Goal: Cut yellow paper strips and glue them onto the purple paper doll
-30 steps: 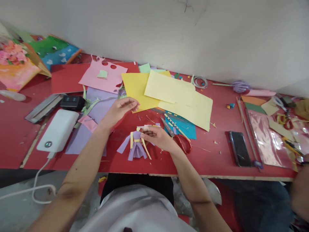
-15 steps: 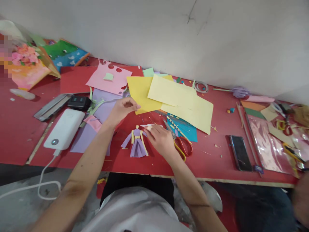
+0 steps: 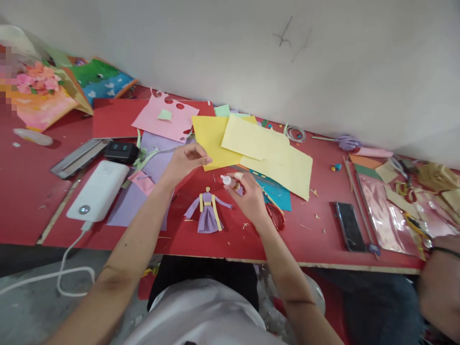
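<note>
From the head view, the right hand [image 3: 247, 194] has let go of the paper doll [image 3: 208, 213] and now grips a small glue bottle [image 3: 228, 180] just beside it. The doll lies flat on the worktop [image 3: 316, 239]. The left hand [image 3: 185, 160] hovers behind the doll, fingertips pinched together, seemingly on a tiny scrap.

Small white glue bottle [image 3: 227, 180], tilted, nozzle pointing left, raised above the table. Purple paper figure [image 3: 209, 214] with yellow strips lies flat just below.
</note>
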The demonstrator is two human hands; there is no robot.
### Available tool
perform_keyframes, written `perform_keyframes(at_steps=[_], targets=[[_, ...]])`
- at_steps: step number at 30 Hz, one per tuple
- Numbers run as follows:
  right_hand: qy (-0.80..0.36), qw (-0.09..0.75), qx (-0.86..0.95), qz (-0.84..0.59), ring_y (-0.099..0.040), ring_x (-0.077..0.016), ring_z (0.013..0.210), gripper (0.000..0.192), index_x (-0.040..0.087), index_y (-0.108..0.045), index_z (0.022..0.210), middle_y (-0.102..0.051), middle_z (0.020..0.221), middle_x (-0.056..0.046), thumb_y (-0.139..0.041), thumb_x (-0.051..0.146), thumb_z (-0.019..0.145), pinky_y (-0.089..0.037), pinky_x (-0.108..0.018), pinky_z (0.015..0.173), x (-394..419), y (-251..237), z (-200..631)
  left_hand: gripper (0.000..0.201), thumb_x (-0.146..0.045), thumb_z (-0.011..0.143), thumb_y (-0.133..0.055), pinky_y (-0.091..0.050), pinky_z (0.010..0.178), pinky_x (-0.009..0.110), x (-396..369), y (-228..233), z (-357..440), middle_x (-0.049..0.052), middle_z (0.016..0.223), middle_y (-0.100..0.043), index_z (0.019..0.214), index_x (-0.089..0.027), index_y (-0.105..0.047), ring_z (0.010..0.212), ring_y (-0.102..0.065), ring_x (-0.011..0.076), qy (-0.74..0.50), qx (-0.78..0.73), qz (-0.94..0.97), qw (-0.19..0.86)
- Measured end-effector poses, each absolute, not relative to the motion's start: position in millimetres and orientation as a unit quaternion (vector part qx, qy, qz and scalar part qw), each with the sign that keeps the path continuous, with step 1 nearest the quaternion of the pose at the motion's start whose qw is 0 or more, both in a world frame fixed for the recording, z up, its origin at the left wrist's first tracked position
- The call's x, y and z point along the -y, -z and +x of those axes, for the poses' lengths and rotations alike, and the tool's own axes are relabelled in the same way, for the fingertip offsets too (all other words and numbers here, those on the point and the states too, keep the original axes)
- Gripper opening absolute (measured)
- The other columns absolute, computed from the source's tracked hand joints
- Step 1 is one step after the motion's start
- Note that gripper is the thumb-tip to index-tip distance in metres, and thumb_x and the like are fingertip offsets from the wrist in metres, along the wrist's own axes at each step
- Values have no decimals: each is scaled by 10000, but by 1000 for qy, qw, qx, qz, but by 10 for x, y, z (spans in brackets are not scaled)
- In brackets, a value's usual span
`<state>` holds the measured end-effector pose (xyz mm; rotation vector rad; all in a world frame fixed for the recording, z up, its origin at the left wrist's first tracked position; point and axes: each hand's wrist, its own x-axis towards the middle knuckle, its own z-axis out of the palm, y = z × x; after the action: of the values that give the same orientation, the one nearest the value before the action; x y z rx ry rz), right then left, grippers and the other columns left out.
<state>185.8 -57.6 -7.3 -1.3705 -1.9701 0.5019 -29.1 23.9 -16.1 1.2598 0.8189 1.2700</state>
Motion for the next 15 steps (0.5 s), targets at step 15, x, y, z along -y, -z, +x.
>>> perform_keyframes(at_steps=[15], targets=[[-416,418,673,-447,-696,-183,942,256,204,-629,1064,-704,1036,-60,-645,277,819,-561,-349,913,-60,293,1131,237,-334,658,-877,-526,552,233,-229,63,-387,9,686,-692,702,-180,-703,567,-633,105,-667,-288,530,437]])
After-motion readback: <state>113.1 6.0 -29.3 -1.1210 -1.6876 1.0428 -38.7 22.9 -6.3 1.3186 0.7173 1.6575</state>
